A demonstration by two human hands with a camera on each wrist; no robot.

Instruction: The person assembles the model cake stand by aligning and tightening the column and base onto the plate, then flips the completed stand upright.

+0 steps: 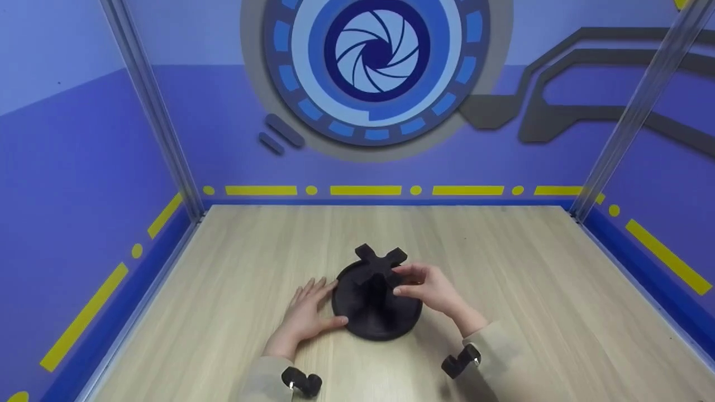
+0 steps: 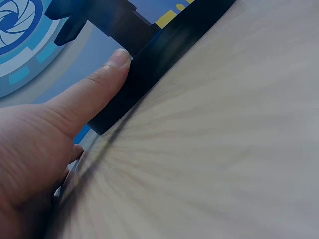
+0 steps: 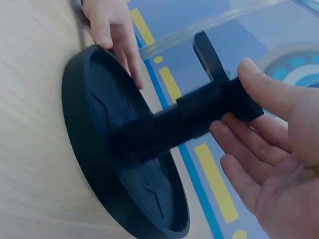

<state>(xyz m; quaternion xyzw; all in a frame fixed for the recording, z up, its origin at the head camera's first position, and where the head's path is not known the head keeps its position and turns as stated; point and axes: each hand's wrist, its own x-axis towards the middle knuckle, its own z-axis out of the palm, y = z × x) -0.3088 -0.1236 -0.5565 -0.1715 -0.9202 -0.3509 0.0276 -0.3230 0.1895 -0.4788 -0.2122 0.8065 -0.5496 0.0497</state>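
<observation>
A black stand has a round, rimmed base, a thick central column and a cross-shaped top. It stands upright on the wooden table. My right hand pinches one arm of the cross, thumb on one side and fingertips beneath, as the right wrist view shows. On the other side, my left hand rests with its fingers spread, thumb and index fingertip at the rim. Up close in the left wrist view, the thumb lies along the base's outer wall.
The light wooden table extends around the stand. Blue printed panels enclose it at the back and both sides, with metal posts at the far corners. A small black wrist camera sits on each sleeve.
</observation>
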